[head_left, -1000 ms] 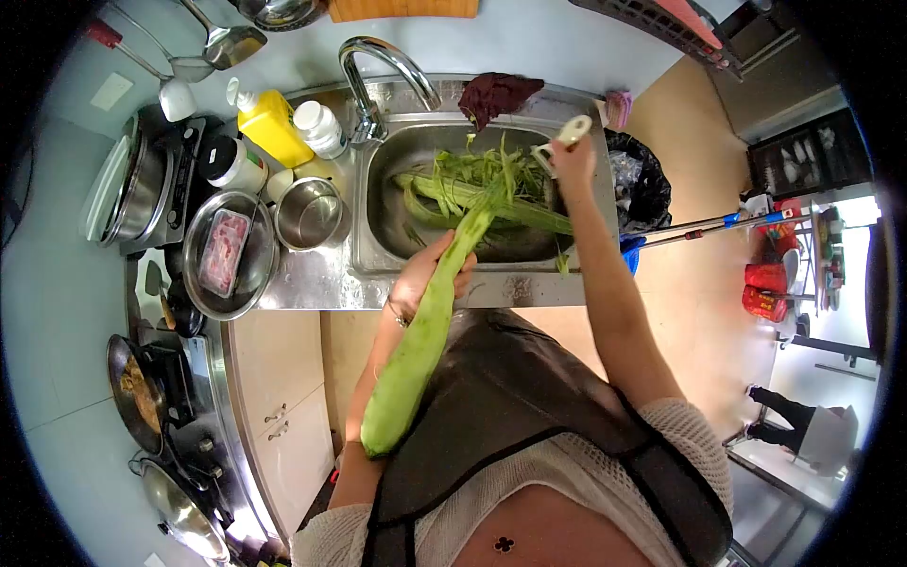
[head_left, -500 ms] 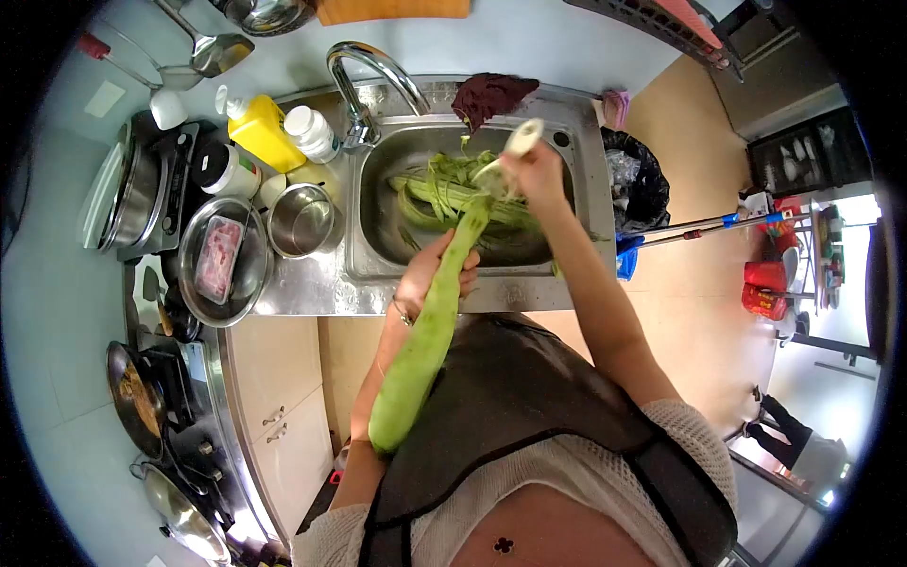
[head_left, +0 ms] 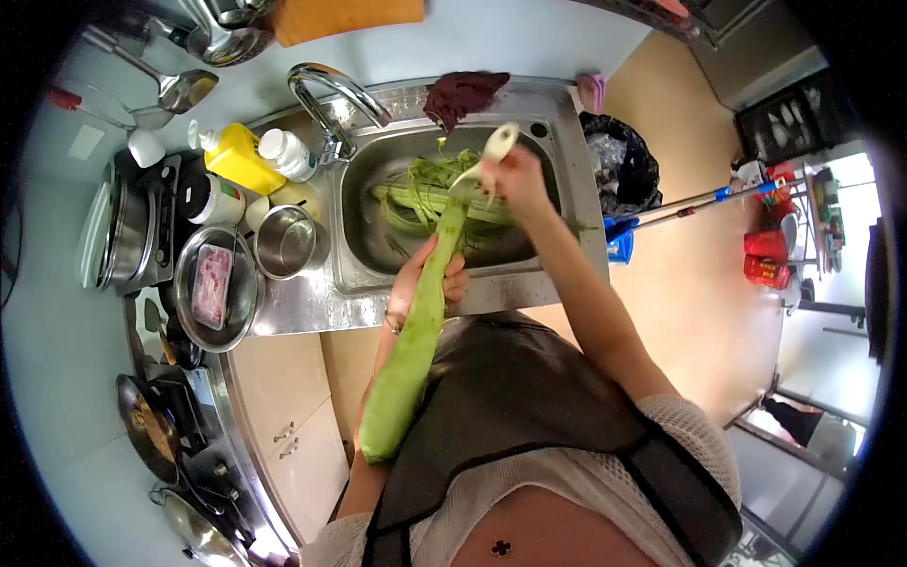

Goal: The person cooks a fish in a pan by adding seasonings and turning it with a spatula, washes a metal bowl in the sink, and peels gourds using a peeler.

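Note:
A long pale green gourd slants from my forearm up over the sink's near edge, its narrow end pointing into the basin. My left hand is wrapped round it near that narrow end. In my right hand is a white peeler, its head at or very near the gourd's tip; contact is hard to make out through slight blur. Below, green peelings and a long green vegetable lie in the steel sink.
A chrome faucet arches behind the sink, beside a dark red cloth. To the left are a yellow bottle, a steel pot and a bowl holding packed meat. A black-bagged bin stands right.
The whole view has shifted slightly, moving the sink and counter items left in the picture. My left hand still grips the gourd, and my right hand still has the peeler by its tip.

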A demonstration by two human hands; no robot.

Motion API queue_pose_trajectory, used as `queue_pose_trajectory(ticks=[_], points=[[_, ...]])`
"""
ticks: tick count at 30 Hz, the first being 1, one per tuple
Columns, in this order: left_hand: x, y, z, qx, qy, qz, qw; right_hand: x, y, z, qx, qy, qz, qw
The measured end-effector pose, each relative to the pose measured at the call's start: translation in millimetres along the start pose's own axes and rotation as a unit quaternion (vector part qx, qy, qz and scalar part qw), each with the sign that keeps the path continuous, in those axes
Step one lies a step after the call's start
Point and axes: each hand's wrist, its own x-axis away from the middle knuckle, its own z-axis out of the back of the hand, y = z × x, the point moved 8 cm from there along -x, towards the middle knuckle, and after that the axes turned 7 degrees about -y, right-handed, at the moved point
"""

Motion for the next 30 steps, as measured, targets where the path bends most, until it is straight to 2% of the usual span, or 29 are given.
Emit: queue_pose_trajectory(ticks=[1, 2, 3, 5, 6, 7, 8, 9, 10, 11, 12, 13, 14, 15, 17, 19, 20, 21, 22, 23, 24, 25, 26, 27, 28, 29, 30], points=[[3, -2, 4, -0.003, 0.054, -0.004, 0.999, -19, 9, 40, 0.122, 0.121, 0.032, 0.985], [5, -1, 8, -0.011, 0.106, -0.009, 0.994, -16, 10, 70, 0.076, 0.226, -0.031, 0.971], [4, 0, 7, -0.018, 0.103, -0.005, 0.994, -24, 32, 101, 0.045, 0.272, -0.088, 0.957], [3, -9, -1, 0.071, 0.018, 0.032, 0.997, -17, 23, 105, 0.036, 0.242, -0.095, 0.965], [3, -2, 7, 0.029, 0.006, 0.012, 0.999, -13, 24, 100, 0.034, 0.232, -0.099, 0.967], [7, 0, 13, 0.068, 0.074, -0.013, 0.995, -7, 24, 90, 0.031, 0.229, -0.098, 0.968], [2, 2, 9, 0.066, 0.052, -0.041, 0.996, -8, 34, 81, 0.045, 0.166, -0.086, 0.981], [-2, 4, 6, 0.066, 0.030, -0.069, 0.995, 12, 12, 56, 0.037, 0.127, -0.148, 0.980], [-8, 6, 2, 0.066, 0.007, -0.097, 0.993, 24, -1, 53, 0.219, 0.159, -0.161, 0.949], [-15, 4, -13, 0.042, -0.030, -0.085, 0.995, 16, 44, 50, 0.001, 0.148, -0.145, 0.978], [-19, 3, -12, 0.070, -0.046, -0.083, 0.993, 23, 36, 41, -0.016, 0.129, -0.193, 0.973], [-19, -2, -18, 0.082, -0.056, -0.072, 0.992, 14, 43, 14, -0.171, 0.029, -0.089, 0.981], [-27, -4, -22, 0.082, -0.057, -0.057, 0.993, -5, 86, 16, -0.178, 0.072, -0.078, 0.978], [-29, -8, -23, 0.098, -0.070, -0.036, 0.992, 26, 32, 0, -0.282, 0.050, -0.077, 0.955], [-35, -13, -24, 0.095, -0.070, -0.020, 0.993, 23, 29, -13, -0.271, -0.111, -0.122, 0.948], [-39, -16, -22, 0.056, -0.027, 0.003, 0.998, 33, 11, -5, -0.311, -0.059, -0.082, 0.945], [-40, -10, -19, -0.056, 0.063, 0.022, 0.996, 20, 23, 2, -0.253, -0.031, -0.093, 0.962], [-46, -11, -29, -0.066, 0.060, 0.033, 0.996, 16, 30, 12, -0.251, 0.046, -0.045, 0.966], [-45, -4, -23, -0.200, 0.169, 0.005, 0.965, 16, 31, 30, -0.151, 0.138, -0.024, 0.979], [-37, 6, -20, -0.322, 0.281, -0.033, 0.904, 17, 35, 39, -0.049, 0.217, -0.011, 0.975], [-41, 9, -28, -0.412, 0.306, -0.095, 0.853, 7, 41, 41, -0.038, 0.181, 0.027, 0.982], [-39, 11, -24, -0.439, 0.343, -0.065, 0.828, 18, 10, 44, 0.003, 0.155, 0.046, 0.987], [-43, 10, -26, -0.445, 0.335, -0.019, 0.830, 32, -24, 45, 0.043, 0.130, 0.068, 0.988], [-38, 6, -21, -0.402, 0.344, 0.013, 0.849, 36, -23, 50, 0.090, 0.167, 0.016, 0.982], [-45, 6, -30, -0.395, 0.265, -0.001, 0.880, 45, -51, 42, 0.026, 0.111, 0.030, 0.993], [-40, 11, -16, -0.366, 0.298, 0.001, 0.882, 32, -17, 56, -0.007, 0.169, -0.018, 0.985], [-45, 9, -28, -0.331, 0.255, -0.029, 0.908, 38, -20, 63, 0.075, 0.149, -0.074, 0.983]])
